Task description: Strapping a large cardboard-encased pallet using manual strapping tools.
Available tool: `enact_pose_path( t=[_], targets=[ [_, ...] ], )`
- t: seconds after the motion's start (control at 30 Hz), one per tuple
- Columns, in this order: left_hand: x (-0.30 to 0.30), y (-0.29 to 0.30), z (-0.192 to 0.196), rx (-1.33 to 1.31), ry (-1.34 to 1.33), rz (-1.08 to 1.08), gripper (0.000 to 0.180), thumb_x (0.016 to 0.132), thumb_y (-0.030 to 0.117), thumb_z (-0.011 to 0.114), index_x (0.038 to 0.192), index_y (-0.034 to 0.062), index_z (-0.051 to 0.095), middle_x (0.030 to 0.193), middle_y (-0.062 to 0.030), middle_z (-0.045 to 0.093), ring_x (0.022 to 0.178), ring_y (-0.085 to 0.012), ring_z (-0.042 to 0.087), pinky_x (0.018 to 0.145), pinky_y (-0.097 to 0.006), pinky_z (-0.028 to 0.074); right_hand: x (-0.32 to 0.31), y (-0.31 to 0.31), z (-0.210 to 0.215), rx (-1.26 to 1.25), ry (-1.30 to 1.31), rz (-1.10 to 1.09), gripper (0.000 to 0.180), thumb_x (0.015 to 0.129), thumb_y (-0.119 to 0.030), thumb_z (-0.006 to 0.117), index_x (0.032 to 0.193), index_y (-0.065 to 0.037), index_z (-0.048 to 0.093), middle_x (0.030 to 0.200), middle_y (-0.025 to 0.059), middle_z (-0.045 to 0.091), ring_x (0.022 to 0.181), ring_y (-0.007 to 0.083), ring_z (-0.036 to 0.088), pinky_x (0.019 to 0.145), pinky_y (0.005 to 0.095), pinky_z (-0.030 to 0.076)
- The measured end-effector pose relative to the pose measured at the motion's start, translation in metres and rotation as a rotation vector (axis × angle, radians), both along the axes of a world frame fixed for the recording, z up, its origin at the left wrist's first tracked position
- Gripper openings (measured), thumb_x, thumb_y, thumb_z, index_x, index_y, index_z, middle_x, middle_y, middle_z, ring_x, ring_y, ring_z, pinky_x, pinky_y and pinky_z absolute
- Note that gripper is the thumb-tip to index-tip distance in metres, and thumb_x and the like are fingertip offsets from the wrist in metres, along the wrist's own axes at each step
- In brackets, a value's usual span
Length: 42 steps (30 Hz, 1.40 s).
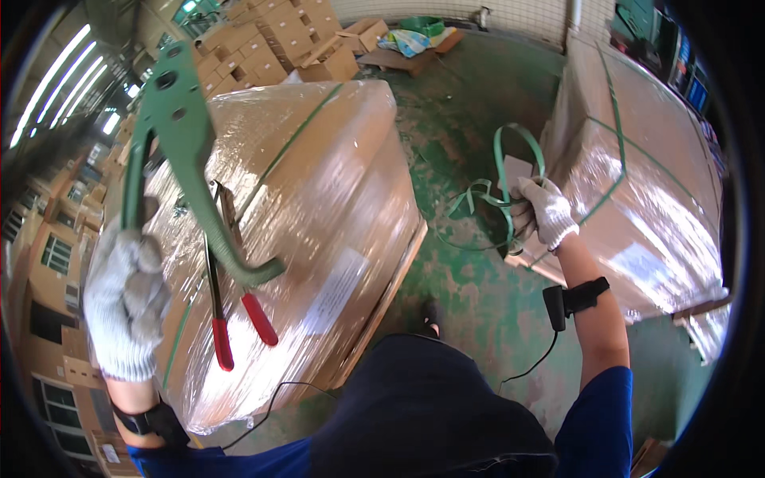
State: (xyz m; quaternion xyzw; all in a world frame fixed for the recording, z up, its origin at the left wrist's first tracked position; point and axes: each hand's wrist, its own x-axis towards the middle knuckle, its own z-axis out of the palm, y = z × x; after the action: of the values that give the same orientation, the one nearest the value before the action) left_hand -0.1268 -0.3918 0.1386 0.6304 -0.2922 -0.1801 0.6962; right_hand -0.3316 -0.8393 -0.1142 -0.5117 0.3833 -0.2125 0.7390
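Note:
In a white knit glove, my left hand (127,307) is wrapped round one handle of a green metal strapping tool (185,135), which is raised over the left pallet load. Below the tool, long pliers with red grips (221,342) lie on top of that film-wrapped load (319,183). Out to the right, my gloved right hand (550,211) is closed on a length of green strapping band (500,159). The band loops above the hand and hangs in loose curls beside it. That hand is at the near left side of the right wrapped load (661,199).
Green bands run round both loads, and a wooden pallet edge (374,319) shows under the left one. Stacked cartons (307,32) stand at the back left. Near the wall lie flattened cardboard (398,60) and a green container (422,26). Thin cables run from my wrist straps.

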Motion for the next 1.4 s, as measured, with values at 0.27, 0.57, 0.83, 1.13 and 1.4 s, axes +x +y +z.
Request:
enact_pose_path(
  t=[0.27, 0.57, 0.83, 1.13, 1.4],
  targets=[
    [0.119, -0.138, -0.018, 0.037, 0.118, 0.073, 0.031, 0.104, 0.012, 0.059, 0.127, -0.0063, 0.050, 0.085, -0.0063, 0.059, 0.049, -0.0040, 0.048, 0.034, -0.018, 0.035, 0.089, -0.140, -0.006, -0.196, -0.024, -0.125, 0.026, 0.101, -0.031, 0.064, 0.101, -0.006, 0.058, 0.072, 0.0072, 0.064, 0.042, 0.0127, 0.053, 0.035, 0.0274, 0.041],
    [0.278, -0.216, -0.065, 0.193, 0.115, 0.491, 0.017, 0.104, 0.014, 0.059, 0.112, -0.0003, 0.055, 0.085, -0.0046, 0.059, 0.054, -0.0037, 0.048, 0.039, -0.017, 0.036, 0.218, -0.263, -0.004, -0.157, -0.027, -0.006, 0.033, 0.100, -0.036, 0.065, 0.107, -0.005, 0.059, 0.073, 0.0095, 0.066, 0.047, 0.0171, 0.060, 0.033, 0.0270, 0.043],
    [0.307, -0.236, -0.091, 0.238, 0.290, 0.899, 0.012, 0.104, 0.014, 0.060, 0.102, 0.0029, 0.061, 0.075, 0.0004, 0.055, 0.053, -0.0025, 0.045, 0.042, -0.016, 0.031, 0.354, -0.371, 0.009, -0.074, -0.106, 0.176, 0.028, 0.102, -0.032, 0.063, 0.105, -0.006, 0.054, 0.074, 0.0098, 0.063, 0.047, 0.0162, 0.057, 0.032, 0.0267, 0.042],
    [0.299, -0.265, -0.074, 0.270, 0.541, 1.151, 0.019, 0.102, 0.017, 0.064, 0.091, 0.0016, 0.062, 0.063, 0.0032, 0.055, 0.050, -0.0017, 0.049, 0.039, -0.015, 0.033, 0.492, -0.438, 0.021, -0.198, 0.010, 0.428, 0.029, 0.103, -0.037, 0.062, 0.103, -0.009, 0.057, 0.073, 0.0038, 0.062, 0.049, 0.0120, 0.057, 0.033, 0.0237, 0.039],
    [0.258, -0.219, -0.080, 0.143, 0.430, 0.996, 0.053, 0.108, 0.040, 0.053, 0.134, -0.0055, 0.056, 0.107, -0.0151, 0.069, 0.086, -0.0239, 0.071, 0.076, -0.038, 0.061, 0.569, -0.496, -0.038, -0.146, 0.072, 0.592, 0.023, 0.104, -0.034, 0.062, 0.103, -0.012, 0.057, 0.071, 0.0025, 0.059, 0.046, 0.0106, 0.051, 0.034, 0.0235, 0.037]
  ],
)
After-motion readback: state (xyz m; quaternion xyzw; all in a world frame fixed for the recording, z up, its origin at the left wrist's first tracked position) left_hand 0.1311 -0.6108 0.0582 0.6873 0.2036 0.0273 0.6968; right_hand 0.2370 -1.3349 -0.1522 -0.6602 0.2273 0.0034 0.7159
